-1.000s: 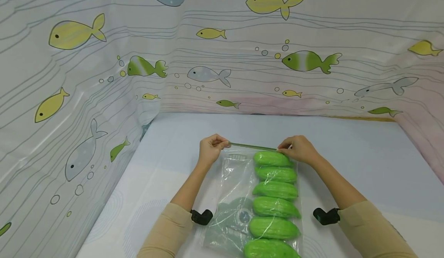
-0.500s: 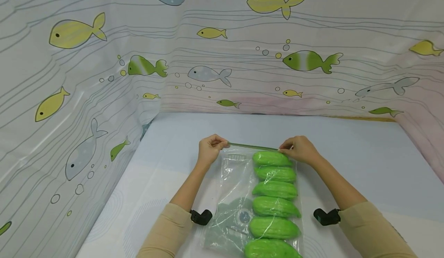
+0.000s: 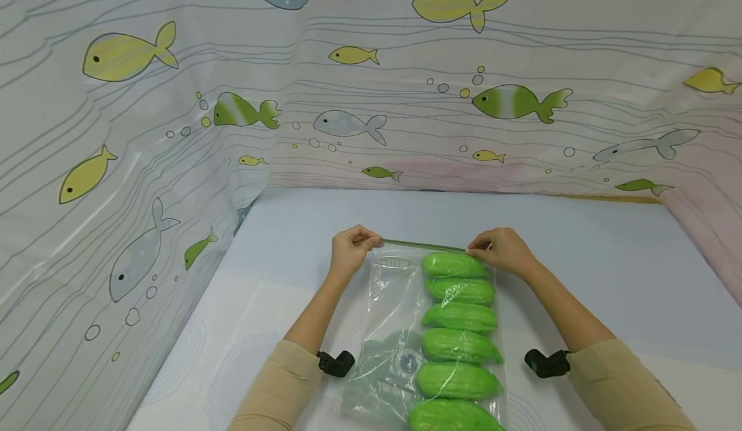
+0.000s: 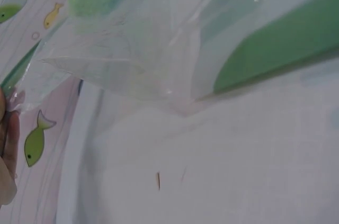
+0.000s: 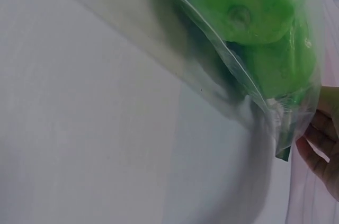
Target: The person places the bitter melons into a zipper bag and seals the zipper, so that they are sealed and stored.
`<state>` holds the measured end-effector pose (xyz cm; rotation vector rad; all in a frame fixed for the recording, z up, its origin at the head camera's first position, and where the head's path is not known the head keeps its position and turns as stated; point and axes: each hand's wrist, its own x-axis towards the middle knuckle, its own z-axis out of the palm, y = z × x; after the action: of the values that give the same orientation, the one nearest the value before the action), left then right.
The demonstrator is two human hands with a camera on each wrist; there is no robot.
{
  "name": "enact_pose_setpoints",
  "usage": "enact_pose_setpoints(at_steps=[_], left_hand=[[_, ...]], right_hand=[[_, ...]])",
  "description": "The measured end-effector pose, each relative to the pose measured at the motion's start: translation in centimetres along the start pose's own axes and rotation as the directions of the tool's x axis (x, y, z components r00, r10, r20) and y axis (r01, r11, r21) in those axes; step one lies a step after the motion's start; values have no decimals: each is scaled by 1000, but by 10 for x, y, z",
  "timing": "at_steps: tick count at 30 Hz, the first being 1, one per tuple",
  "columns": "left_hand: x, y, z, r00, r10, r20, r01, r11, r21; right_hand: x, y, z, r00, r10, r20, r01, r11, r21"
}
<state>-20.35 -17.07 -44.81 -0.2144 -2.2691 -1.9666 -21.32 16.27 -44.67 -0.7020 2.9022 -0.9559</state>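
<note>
A clear plastic zip bag [image 3: 397, 302] lies flat on the table, with a green strip [image 3: 423, 245] along its far edge. Inside, along its right half, several plump green gourd-like vegetables [image 3: 460, 316] are stacked in a column; the nearest is cut off by the frame. My left hand [image 3: 350, 250] pinches the strip's left end between thumb and fingers. At the right, my right hand [image 3: 501, 250] pinches the strip near that corner, just above the top vegetable. The right wrist view shows the strip's end [image 5: 283, 150] beside the right hand [image 5: 321, 144].
The pale table [image 3: 580, 257] extends to both sides and behind the bag. Fish-patterned sheeting [image 3: 429, 141] walls it at the back, left and right. A black wrist camera [image 3: 336, 363] sits beside the left forearm, another camera [image 3: 546, 363] beside the right.
My right hand has crept slightly to the right along the strip, and my left a touch to the left. The bag and vegetables stay nearly still.
</note>
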Motion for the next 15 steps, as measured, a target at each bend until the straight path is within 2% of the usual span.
enact_pose_setpoints(at_steps=[7,15], left_hand=[[-1,-1,3,999,18,-35,-17,1000,20],[0,-2,2,998,41,-49,-40,999,17]], right_hand=[[-3,4,-2,1000,16,5,-16,1000,3],[-8,9,-5,1000,22,-5,-23,1000,-8]])
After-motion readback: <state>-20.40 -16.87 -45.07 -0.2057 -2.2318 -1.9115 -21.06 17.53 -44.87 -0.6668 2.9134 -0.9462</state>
